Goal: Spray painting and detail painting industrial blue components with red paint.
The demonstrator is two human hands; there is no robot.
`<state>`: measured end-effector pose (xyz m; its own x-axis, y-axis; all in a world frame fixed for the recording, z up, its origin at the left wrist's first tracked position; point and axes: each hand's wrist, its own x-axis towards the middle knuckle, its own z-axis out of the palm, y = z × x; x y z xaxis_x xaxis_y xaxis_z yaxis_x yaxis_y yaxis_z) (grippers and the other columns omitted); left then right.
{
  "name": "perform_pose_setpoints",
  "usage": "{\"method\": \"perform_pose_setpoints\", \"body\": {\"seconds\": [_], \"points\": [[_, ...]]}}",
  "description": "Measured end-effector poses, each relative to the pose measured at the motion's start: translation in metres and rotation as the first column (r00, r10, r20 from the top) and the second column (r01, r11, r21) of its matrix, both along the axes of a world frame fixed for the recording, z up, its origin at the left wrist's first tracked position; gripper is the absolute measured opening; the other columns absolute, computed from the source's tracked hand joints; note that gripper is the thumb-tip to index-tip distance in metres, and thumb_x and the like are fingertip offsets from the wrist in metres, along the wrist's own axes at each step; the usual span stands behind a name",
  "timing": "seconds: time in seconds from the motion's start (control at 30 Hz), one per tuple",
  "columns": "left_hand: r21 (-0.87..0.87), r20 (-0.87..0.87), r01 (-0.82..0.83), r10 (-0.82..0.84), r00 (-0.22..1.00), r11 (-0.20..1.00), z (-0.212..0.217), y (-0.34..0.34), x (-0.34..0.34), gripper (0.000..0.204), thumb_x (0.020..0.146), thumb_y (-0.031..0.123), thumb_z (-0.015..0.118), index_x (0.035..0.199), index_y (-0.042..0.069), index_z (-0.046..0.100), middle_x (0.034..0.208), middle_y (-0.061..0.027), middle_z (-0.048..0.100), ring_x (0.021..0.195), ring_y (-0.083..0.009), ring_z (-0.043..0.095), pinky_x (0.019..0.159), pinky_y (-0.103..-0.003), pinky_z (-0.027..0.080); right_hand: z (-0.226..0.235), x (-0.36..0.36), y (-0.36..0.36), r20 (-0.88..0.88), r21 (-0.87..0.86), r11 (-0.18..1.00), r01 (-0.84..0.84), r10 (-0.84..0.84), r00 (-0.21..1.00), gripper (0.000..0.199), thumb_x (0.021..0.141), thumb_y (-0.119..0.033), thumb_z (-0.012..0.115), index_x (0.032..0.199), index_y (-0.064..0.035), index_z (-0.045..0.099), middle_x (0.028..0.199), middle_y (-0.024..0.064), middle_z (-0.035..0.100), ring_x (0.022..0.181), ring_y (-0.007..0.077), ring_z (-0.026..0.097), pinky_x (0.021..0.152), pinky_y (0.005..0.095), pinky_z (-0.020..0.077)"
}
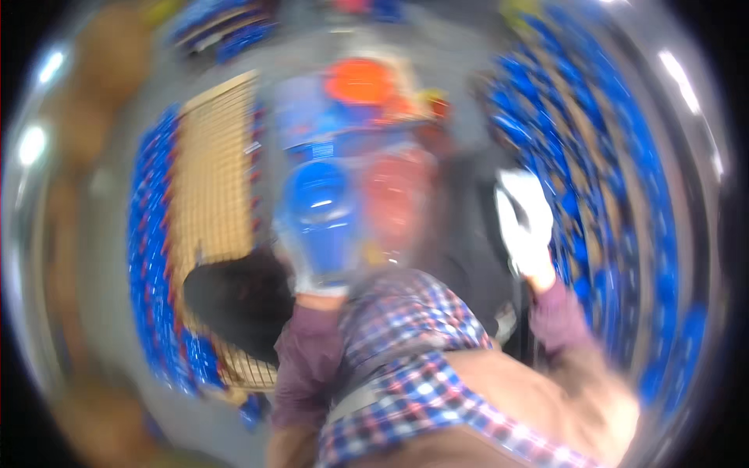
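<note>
Motion smears the whole view. My left hand (316,279), in a white glove, is closed on the near end of a blue object with a clear, shiny, plastic-like surface (321,207). Its exact kind is too blurred to make out. Right beside it lies a reddish, translucent-looking object (394,199), which I do not touch. My right hand (527,218), gloved in white too, is held out to the right with thumb and fingers apart and nothing visible in it. It is nearest to the rows of blue items on that side.
Beyond the blue object are an orange round thing (360,80) and a pale blue box-like shape (300,109). A slatted tan rack (214,171) edged with blue and red pieces stands left. Rows of blue items (573,164) line the right. Dark shapes (234,300) flank my lap.
</note>
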<state>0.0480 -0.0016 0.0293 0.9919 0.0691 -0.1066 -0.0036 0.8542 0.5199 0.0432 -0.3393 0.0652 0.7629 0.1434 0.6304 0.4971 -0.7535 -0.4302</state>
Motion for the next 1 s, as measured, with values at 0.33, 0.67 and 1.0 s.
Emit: {"method": "perform_pose_setpoints", "body": {"seconds": [0.33,0.67,1.0], "points": [[0.658,0.237,-0.160,-0.001,0.971,0.736,0.004,-0.050,-0.003,0.058,0.079,-0.007,0.081,0.130,0.005,0.057,0.107,-0.0124,0.067,0.081,-0.0252,0.068,0.061,-0.039,0.061,-0.150,-0.140,-0.143,-0.653,0.130,0.576,0.807,-0.563,0.507,0.039,0.093,-0.009,0.064,0.131,-0.0014,0.064,0.118,0.0158,0.073,0.106,0.0272,0.071,0.094,0.0361,0.0549],[0.183,-0.076,-0.112,0.127,0.989,0.977,-0.017,-0.017,0.001,0.045,0.100,0.037,0.060,0.132,0.007,0.057,0.113,-0.0175,0.067,0.086,-0.0324,0.067,0.072,-0.045,0.059,-0.297,-0.140,-0.137,-0.670,0.215,0.598,0.772,-0.485,0.562,0.095,0.076,-0.021,0.089,0.154,0.0001,0.039,0.144,0.0171,0.055,0.133,0.0321,0.054,0.114,0.0379,0.0417],[0.299,0.086,0.107,-0.138,0.987,0.948,-0.017,0.008,-0.001,0.041,0.109,0.030,0.052,0.138,0.002,0.055,0.119,-0.0205,0.068,0.075,-0.0247,0.062,0.073,-0.037,0.056,-0.310,-0.087,-0.153,-0.590,0.329,0.712,0.621,-0.358,0.723,0.086,0.078,-0.004,0.083,0.151,-0.0054,0.039,0.137,0.0116,0.055,0.123,0.0242,0.057,0.107,0.0366,0.0473]]}}
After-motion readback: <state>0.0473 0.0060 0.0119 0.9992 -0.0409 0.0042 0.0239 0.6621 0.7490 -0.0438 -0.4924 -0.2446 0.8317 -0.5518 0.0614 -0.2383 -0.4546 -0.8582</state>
